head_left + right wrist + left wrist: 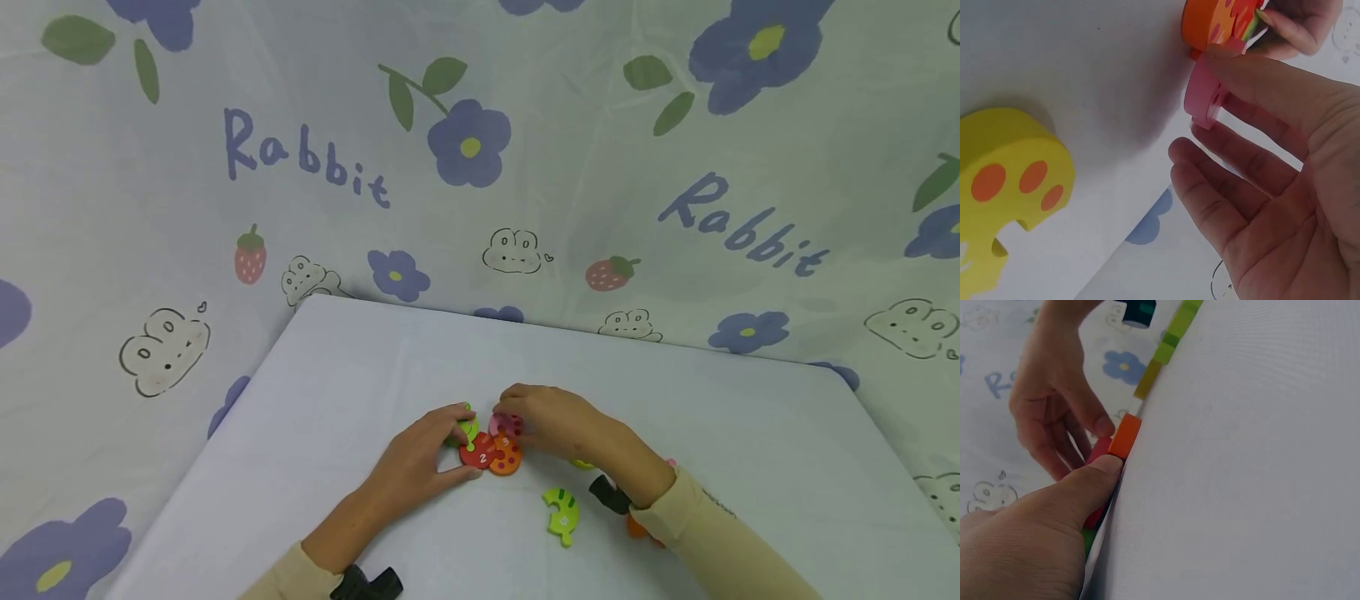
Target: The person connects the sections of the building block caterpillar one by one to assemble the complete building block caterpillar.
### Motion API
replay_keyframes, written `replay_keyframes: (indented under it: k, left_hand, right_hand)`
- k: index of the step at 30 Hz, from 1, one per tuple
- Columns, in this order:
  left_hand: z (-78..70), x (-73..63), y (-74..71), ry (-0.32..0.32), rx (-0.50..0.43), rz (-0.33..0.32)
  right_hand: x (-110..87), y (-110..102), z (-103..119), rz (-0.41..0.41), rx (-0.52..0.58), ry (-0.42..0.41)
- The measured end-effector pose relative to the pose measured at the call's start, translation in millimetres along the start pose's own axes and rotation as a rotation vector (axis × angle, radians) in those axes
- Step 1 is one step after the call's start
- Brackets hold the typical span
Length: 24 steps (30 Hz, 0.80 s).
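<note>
Flat wooden puzzle pieces lie joined at the middle of the white table: a green piece [470,428], a red piece [474,455] numbered 2, and an orange piece [507,463] with dots. From the left, my left hand [408,454] holds the green and red pieces between its fingers and thumb. My right hand [558,421] pinches a pink puzzle piece [1200,94] against the orange one, thumb on top. Whether the pink piece is fully seated, I cannot tell. In the left wrist view, the thumb touches near the orange piece's [1125,436] edge.
A lime-green piece [564,517] lies nearer the front. A yellow piece [1022,156] with orange dots sits beside the right hand. Another orange piece [636,527] is partly hidden under the right sleeve. Patterned cloth [450,225] hangs behind the table's back edge.
</note>
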<state>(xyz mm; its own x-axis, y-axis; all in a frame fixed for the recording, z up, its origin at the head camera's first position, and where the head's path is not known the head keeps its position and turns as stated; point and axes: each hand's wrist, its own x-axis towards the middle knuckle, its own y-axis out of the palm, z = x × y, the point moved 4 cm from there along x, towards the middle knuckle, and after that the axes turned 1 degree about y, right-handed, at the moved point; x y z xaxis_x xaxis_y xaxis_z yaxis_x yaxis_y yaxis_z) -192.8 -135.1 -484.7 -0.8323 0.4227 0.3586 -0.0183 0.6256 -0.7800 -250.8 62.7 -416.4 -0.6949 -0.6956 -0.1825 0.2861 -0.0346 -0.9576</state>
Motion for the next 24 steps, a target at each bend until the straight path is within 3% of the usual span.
replay_keyframes:
  k: [10, 16, 24]
  left_hand:
    - [-0.5, 0.5, -0.1, -0.010, 0.003, 0.005]
    - [-2.5, 1.9, 0.0, 0.027, 0.032, -0.003]
    - [-1.4, 1.5, 0.5, 0.048, 0.069, 0.010]
  right_hand:
    - [-1.3, 2.2, -3.2, 0.025, 0.004, -0.007]
    - [-3.5, 5.7, -5.6, 0.046, -0.016, -0.002]
    - [-11.3, 8.8, -6.0, -0.003, -0.040, 0.017]
